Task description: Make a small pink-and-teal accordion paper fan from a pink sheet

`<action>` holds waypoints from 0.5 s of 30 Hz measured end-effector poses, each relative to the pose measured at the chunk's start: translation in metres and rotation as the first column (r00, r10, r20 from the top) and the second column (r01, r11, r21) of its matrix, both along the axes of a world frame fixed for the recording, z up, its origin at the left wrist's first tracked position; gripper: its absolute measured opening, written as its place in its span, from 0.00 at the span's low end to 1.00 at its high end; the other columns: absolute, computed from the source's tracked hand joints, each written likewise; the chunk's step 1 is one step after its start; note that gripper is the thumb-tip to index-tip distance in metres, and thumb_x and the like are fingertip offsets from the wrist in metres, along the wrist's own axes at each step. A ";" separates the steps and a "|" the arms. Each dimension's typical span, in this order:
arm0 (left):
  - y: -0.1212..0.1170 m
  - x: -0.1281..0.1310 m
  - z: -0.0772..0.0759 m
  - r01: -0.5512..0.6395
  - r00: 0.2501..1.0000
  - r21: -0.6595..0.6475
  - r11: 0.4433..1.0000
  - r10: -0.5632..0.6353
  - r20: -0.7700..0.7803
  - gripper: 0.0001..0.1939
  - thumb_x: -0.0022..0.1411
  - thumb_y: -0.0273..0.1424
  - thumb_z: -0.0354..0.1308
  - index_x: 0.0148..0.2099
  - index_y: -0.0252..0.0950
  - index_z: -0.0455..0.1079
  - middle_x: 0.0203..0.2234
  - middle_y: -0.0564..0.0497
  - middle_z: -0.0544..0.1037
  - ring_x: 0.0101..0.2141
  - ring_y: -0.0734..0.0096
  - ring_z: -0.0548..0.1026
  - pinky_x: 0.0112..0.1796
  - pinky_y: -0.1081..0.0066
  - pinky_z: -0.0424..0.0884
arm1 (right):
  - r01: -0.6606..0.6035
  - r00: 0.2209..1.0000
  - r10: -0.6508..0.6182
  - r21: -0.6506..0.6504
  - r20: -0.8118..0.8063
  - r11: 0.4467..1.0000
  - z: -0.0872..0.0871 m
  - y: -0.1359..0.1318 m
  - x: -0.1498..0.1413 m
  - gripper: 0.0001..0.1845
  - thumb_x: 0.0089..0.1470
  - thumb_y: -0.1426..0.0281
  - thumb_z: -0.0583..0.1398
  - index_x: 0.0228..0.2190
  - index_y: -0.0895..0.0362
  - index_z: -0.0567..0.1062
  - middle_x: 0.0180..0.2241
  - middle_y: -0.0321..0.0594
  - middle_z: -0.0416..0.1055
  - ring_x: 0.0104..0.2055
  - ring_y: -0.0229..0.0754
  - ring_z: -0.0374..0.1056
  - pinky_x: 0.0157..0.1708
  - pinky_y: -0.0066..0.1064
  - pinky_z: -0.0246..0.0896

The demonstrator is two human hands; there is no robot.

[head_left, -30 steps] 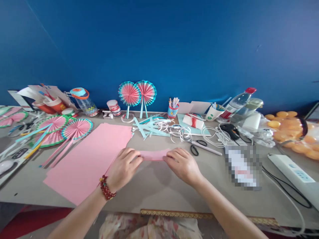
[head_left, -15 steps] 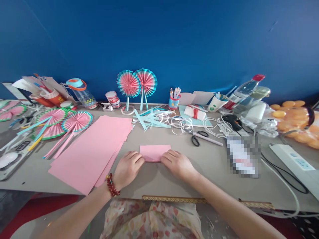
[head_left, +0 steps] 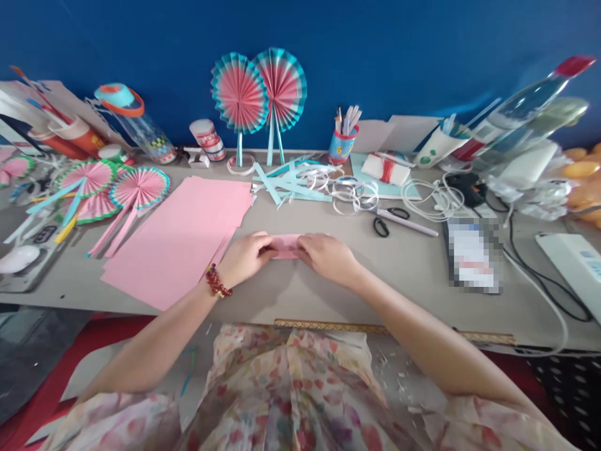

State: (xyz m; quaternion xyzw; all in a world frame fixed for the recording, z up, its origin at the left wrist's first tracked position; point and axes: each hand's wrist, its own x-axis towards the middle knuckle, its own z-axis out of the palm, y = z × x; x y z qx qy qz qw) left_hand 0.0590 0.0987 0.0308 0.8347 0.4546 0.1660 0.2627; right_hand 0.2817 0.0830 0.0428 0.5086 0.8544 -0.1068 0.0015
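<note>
Pink paper, a narrow strip (head_left: 285,246), sits at the centre of my frame, its long axis running left to right, one end toward each hand. I see the left hand (head_left: 246,255) pinching its left end and the right hand (head_left: 328,257) pinching the other. I'd judge this a creasing step, calling next for even finger pressure along the fold. Farther out, pink sheets (head_left: 173,241) lie left of centre; round paper fans (head_left: 239,94) stand upper centre.

The left hand (head_left: 248,258) and right hand (head_left: 327,258) grip opposite ends of a pink paper (head_left: 286,247). 2 pleated paper fans (head_left: 240,94) stand by the blue wall (head_left: 375,56).
</note>
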 end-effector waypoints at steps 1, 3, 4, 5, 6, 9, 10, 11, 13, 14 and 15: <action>0.002 -0.001 -0.001 0.012 1.000 -0.010 1.000 -0.012 0.005 0.06 0.65 0.30 0.56 0.36 0.36 0.73 0.32 0.51 0.76 0.32 0.70 0.74 0.33 0.72 0.65 | 0.000 1.000 0.000 -0.028 -0.006 1.000 0.001 0.003 0.000 0.15 0.68 0.63 0.50 0.41 0.57 0.74 0.42 0.45 0.76 0.43 0.45 0.70 0.37 0.31 0.54; 0.006 -0.003 -0.003 0.033 0.999 -0.025 0.999 -0.032 0.022 0.06 0.64 0.31 0.57 0.35 0.36 0.73 0.31 0.52 0.76 0.32 0.70 0.74 0.33 0.72 0.65 | -0.007 1.000 0.007 -0.080 -0.007 0.997 0.001 0.008 0.001 0.15 0.67 0.61 0.52 0.40 0.56 0.74 0.43 0.43 0.76 0.42 0.44 0.71 0.35 0.30 0.53; 0.007 -0.003 -0.005 0.040 0.999 -0.032 0.999 -0.039 0.029 0.06 0.64 0.31 0.57 0.35 0.36 0.73 0.31 0.52 0.76 0.32 0.70 0.74 0.33 0.73 0.65 | -0.011 1.000 0.011 -0.099 -0.007 0.995 0.001 0.010 0.001 0.15 0.67 0.60 0.52 0.40 0.55 0.74 0.43 0.43 0.76 0.42 0.44 0.71 0.34 0.30 0.52; 0.007 -0.004 -0.006 0.043 0.999 -0.039 0.998 -0.042 0.034 0.06 0.64 0.31 0.57 0.34 0.36 0.73 0.31 0.52 0.76 0.32 0.70 0.74 0.33 0.73 0.65 | -0.013 1.000 0.013 -0.115 -0.006 0.993 0.001 0.013 0.001 0.15 0.66 0.59 0.52 0.39 0.55 0.75 0.44 0.42 0.76 0.42 0.44 0.71 0.33 0.30 0.52; 0.008 -0.004 -0.007 0.043 0.999 -0.046 0.998 -0.041 0.035 0.06 0.64 0.31 0.57 0.34 0.36 0.73 0.32 0.52 0.77 0.31 0.71 0.74 0.33 0.73 0.65 | -0.015 1.000 0.014 -0.131 -0.006 0.991 0.002 0.015 0.001 0.16 0.66 0.58 0.53 0.39 0.54 0.75 0.44 0.41 0.77 0.42 0.44 0.71 0.32 0.29 0.51; 0.009 -0.005 -0.009 0.024 0.999 -0.069 0.997 -0.021 0.043 0.06 0.63 0.31 0.58 0.36 0.36 0.74 0.32 0.52 0.78 0.31 0.71 0.74 0.33 0.73 0.65 | -0.015 1.000 0.016 -0.174 0.001 0.985 0.002 0.020 0.000 0.16 0.66 0.58 0.53 0.40 0.52 0.76 0.45 0.39 0.77 0.43 0.43 0.71 0.31 0.29 0.50; 0.008 -0.004 -0.009 0.017 0.999 -0.076 0.997 -0.014 0.046 0.05 0.63 0.32 0.58 0.36 0.36 0.74 0.32 0.53 0.78 0.31 0.71 0.74 0.33 0.73 0.65 | -0.014 1.000 0.015 -0.183 0.006 0.983 0.002 0.022 0.000 0.15 0.65 0.58 0.53 0.40 0.52 0.76 0.45 0.38 0.77 0.43 0.43 0.70 0.31 0.29 0.50; 0.008 -0.004 -0.009 0.013 0.999 -0.081 0.997 -0.009 0.046 0.06 0.63 0.32 0.58 0.36 0.36 0.74 0.32 0.53 0.78 0.31 0.71 0.74 0.33 0.73 0.65 | -0.013 1.000 0.015 -0.188 0.010 0.982 0.001 0.023 0.000 0.15 0.65 0.59 0.53 0.40 0.52 0.76 0.46 0.38 0.77 0.44 0.43 0.70 0.31 0.29 0.50; 0.007 -0.003 -0.008 0.010 0.999 -0.081 0.997 -0.007 0.040 0.06 0.63 0.32 0.58 0.36 0.36 0.74 0.32 0.53 0.78 0.31 0.71 0.74 0.33 0.73 0.65 | -0.012 1.000 0.016 -0.191 0.018 0.982 0.001 0.024 -0.001 0.15 0.64 0.59 0.54 0.41 0.52 0.76 0.46 0.38 0.77 0.44 0.44 0.70 0.31 0.29 0.49; 0.007 -0.003 -0.008 0.012 0.999 -0.076 0.997 -0.009 0.036 0.06 0.63 0.32 0.57 0.35 0.36 0.73 0.32 0.53 0.78 0.31 0.71 0.74 0.33 0.73 0.65 | -0.013 1.000 0.017 -0.192 0.022 0.981 0.001 0.024 -0.001 0.15 0.64 0.59 0.54 0.40 0.52 0.76 0.46 0.38 0.77 0.44 0.44 0.70 0.31 0.29 0.49; 0.006 -0.003 -0.008 0.012 0.999 -0.069 0.998 -0.010 0.033 0.06 0.63 0.32 0.57 0.35 0.36 0.73 0.32 0.53 0.78 0.31 0.72 0.73 0.33 0.73 0.65 | -0.016 0.999 0.021 -0.194 0.026 0.981 0.001 0.024 -0.001 0.15 0.64 0.59 0.54 0.40 0.52 0.76 0.46 0.39 0.76 0.44 0.44 0.70 0.31 0.29 0.49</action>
